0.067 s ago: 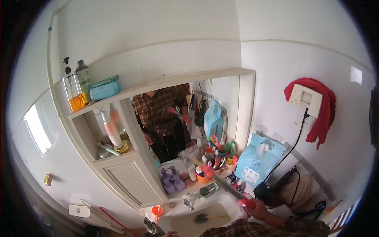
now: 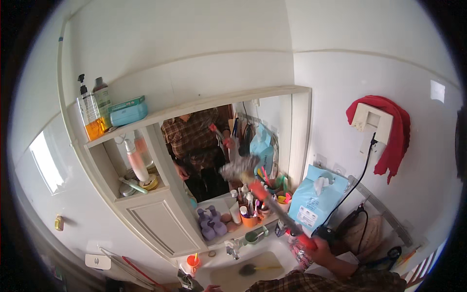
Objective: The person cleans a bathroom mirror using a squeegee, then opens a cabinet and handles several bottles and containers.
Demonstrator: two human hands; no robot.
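Mirror (image 2: 175, 163) stood above the sink (image 2: 219, 278) and shelf (image 2: 221, 240). We had the long red-and-grey tool (image 2: 287, 220) up before the glass, head blurred, contact unclear. Our right hand (image 2: 323, 253) had fingers clamped on its red grip (image 2: 305, 241). Our left hand (image 2: 212, 288) barely showed; couldn't tell its fingers' state. Orange cup (image 2: 249, 221) sat on the shelf.

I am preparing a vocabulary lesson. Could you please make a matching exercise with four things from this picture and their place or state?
1. right hand
2. red cloth
3. amber pump bottle
4. large blue pack

A. on top of the cabinet
B. closed around the long stick
C. with white tissue sticking out
D. hanging on the right wall

Pairs: 1-B, 2-D, 3-A, 4-C.
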